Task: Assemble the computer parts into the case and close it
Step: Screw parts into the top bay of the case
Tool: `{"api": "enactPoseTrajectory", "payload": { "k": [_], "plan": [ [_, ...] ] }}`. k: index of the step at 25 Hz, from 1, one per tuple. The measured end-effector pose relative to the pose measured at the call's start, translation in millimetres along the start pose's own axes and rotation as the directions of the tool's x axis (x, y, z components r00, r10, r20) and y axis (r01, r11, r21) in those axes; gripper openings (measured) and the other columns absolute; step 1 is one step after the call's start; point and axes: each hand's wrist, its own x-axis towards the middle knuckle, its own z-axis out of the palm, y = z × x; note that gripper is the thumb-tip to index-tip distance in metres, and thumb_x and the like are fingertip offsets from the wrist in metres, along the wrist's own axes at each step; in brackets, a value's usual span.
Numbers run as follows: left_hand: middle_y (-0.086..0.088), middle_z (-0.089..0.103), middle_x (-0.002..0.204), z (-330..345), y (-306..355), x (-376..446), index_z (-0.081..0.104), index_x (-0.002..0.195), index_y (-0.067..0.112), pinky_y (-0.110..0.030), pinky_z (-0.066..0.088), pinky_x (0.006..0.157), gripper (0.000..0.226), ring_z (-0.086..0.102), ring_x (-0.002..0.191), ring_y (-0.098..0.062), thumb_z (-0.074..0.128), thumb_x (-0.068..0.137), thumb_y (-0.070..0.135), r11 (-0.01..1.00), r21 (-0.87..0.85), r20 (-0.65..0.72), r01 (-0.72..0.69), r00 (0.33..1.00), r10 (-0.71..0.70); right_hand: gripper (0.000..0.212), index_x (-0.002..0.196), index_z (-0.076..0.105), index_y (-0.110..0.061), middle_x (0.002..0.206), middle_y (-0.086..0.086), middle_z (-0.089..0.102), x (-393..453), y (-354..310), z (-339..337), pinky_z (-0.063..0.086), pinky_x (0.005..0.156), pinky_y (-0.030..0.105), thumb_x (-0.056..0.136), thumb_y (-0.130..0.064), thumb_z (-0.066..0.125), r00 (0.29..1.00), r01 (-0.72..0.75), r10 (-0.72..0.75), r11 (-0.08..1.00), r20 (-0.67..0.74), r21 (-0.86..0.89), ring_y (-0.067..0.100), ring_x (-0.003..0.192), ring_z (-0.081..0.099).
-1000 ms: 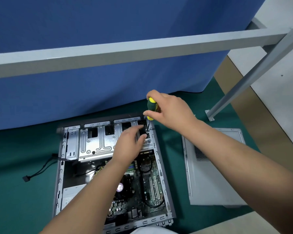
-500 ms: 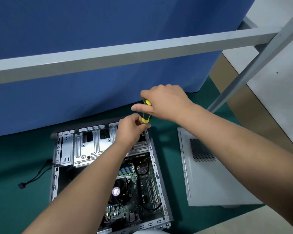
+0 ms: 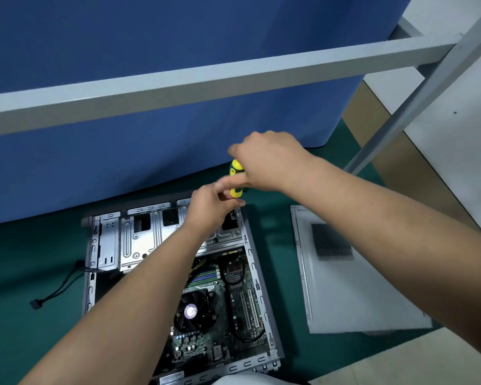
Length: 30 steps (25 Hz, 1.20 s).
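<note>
1. I see the case (image 3: 254, 273) lying open on its side on the green mat (image 3: 20, 343), near the mat's far edge, just in front of the blue screen (image 3: 150, 65).
2. My right hand (image 3: 270, 161) curls round the screwdriver (image 3: 236, 177); its yellow and green handle stands about upright over the case's far right corner.
3. My thumb lies along the handle and the other fingers wrap the top, so the grip is closed on the tool.
4. My left hand (image 3: 210, 209) sits just under the handle, its fingers bent and bunched at the shaft. They are blurred, so I cannot tell whether they pinch the shaft or only steady it.
5. The tip is hidden behind the left hand.
6. The drive cage (image 3: 139, 240) fills the far part of the case, a silver plate with slots and holes.
7. The board (image 3: 233, 295) lies in the near right part, with the fan (image 3: 190, 311) on it and black cables looped beside the slots.
8. The panel (image 3: 353, 295) lies flat on the mat to the right of the case, apart from it, its mesh vent towards the far end.
9. A black cable (image 3: 53, 290) runs out of the case's left side onto the mat, with its plug lying well to the left.
10. A grey frame bar (image 3: 206, 79) crosses above the scene.
</note>
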Motion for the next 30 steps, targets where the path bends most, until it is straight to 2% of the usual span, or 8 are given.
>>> {"api": "enactPoseTrajectory", "payload": {
  "k": [3, 6, 9, 14, 18, 21, 26, 30],
  "plan": [
    [0.006, 0.075, 0.084, -10.8, -4.0, -0.9, 0.079, 0.092, 0.021, -0.025, 0.05, 0.072, 0.009, 0.067, 0.081, -0.012, 0.083, 0.086, 0.026, 0.998, 0.03, 0.079, -0.061, 0.995, 0.059, 0.034, 0.124, 0.062, -0.04, 0.114, -0.006, 0.057, -1.6, 11.7, -10.2, 0.047, 0.072, 0.034, 0.092, -0.046, 0.068, 0.97, 0.175, -0.202, 0.967, 0.138, 0.182, 0.019, 0.099, 0.056],
    [0.013, 0.077, 0.096, -14.3, -2.2, -3.5, 0.078, 0.104, 0.024, -0.019, 0.053, 0.082, 0.017, 0.069, 0.092, 0.003, 0.081, 0.088, 0.023, 0.996, -0.05, 0.204, -0.067, 0.976, 0.076, 0.045, 0.08, 0.062, -0.025, 0.08, 0.0, 0.056, -2.4, 0.2, -4.1, 0.031, 0.052, 0.029, 0.094, -0.066, 0.049, 1.0, 0.0, 0.0, 1.0, 0.004, -0.011, 0.02, 0.063, 0.046],
    [0.014, 0.068, 0.074, -3.0, 4.3, -2.6, 0.069, 0.09, 0.018, -0.015, 0.043, 0.058, 0.023, 0.062, 0.067, 0.0, 0.086, 0.081, 0.031, 1.0, -0.025, 0.101, 0.0, 0.995, 0.003, 0.076, 0.061, 0.05, -0.02, 0.061, 0.0, 0.046, -2.6, -14.8, 1.4, 0.022, 0.051, 0.028, 0.086, -0.088, 0.028, 0.986, -0.136, 0.123, 0.985, -0.111, -0.11, 0.019, 0.051, 0.04],
    [-0.001, 0.073, 0.084, -6.9, -0.4, -0.1, 0.076, 0.092, 0.019, -0.04, 0.052, 0.075, 0.013, 0.065, 0.082, -0.021, 0.08, 0.088, 0.03, 0.991, 0.108, 0.101, -0.075, 0.993, 0.065, 0.033, 0.12, 0.063, -0.037, 0.106, -0.008, 0.051, -0.9, 5.1, -9.5, 0.039, 0.064, 0.033, 0.091, -0.05, 0.068, 0.982, 0.129, -0.144, 0.984, 0.125, 0.123, 0.025, 0.093, 0.058],
    [0.011, 0.078, 0.098, -13.8, 2.4, -2.2, 0.078, 0.104, 0.024, -0.036, 0.055, 0.093, 0.015, 0.07, 0.097, -0.006, 0.079, 0.089, 0.028, 0.998, -0.006, 0.225, -0.059, 0.973, 0.059, 0.062, 0.069, 0.057, -0.02, 0.067, -0.003, 0.046, -3.4, -11.8, 0.4, 0.025, 0.051, 0.028, 0.094, -0.074, 0.041, 0.996, -0.083, 0.08, 0.995, -0.048, -0.054, 0.022, 0.06, 0.047],
    [-0.002, 0.073, 0.086, -4.8, 7.4, 0.0, 0.073, 0.094, 0.018, -0.035, 0.052, 0.072, 0.024, 0.065, 0.078, -0.016, 0.086, 0.08, 0.031, 0.999, 0.037, 0.129, -0.028, 0.991, 0.023, 0.081, 0.057, 0.05, -0.019, 0.059, 0.0, 0.047, -5.1, -22.4, 3.1, 0.022, 0.051, 0.028, 0.084, -0.091, 0.024, 0.976, -0.172, 0.156, 0.981, -0.149, -0.095, 0.02, 0.05, 0.041],
    [-0.006, 0.073, 0.083, -11.7, 2.6, -1.3, 0.075, 0.086, 0.015, -0.041, 0.049, 0.072, 0.016, 0.063, 0.081, -0.023, 0.081, 0.086, 0.029, 0.985, 0.154, 0.094, -0.077, 0.994, 0.063, 0.034, 0.127, 0.062, -0.036, 0.119, -0.002, 0.056, -8.1, -2.9, -8.3, 0.053, 0.073, 0.04, 0.093, -0.04, 0.065, 0.969, 0.186, -0.197, 0.979, 0.149, 0.087, 0.026, 0.098, 0.06],
    [0.01, 0.077, 0.092, -12.7, 2.8, -9.4, 0.078, 0.1, 0.023, -0.016, 0.049, 0.072, 0.011, 0.069, 0.09, -0.004, 0.078, 0.09, 0.025, 0.997, 0.007, 0.174, -0.071, 0.982, 0.069, 0.043, 0.09, 0.062, -0.02, 0.069, -0.002, 0.042, -10.9, -18.1, -4.7, 0.024, 0.05, 0.028, 0.099, -0.059, 0.048, 0.998, -0.011, 0.003, 0.992, -0.057, -0.124, 0.024, 0.06, 0.043]
  ]
}}
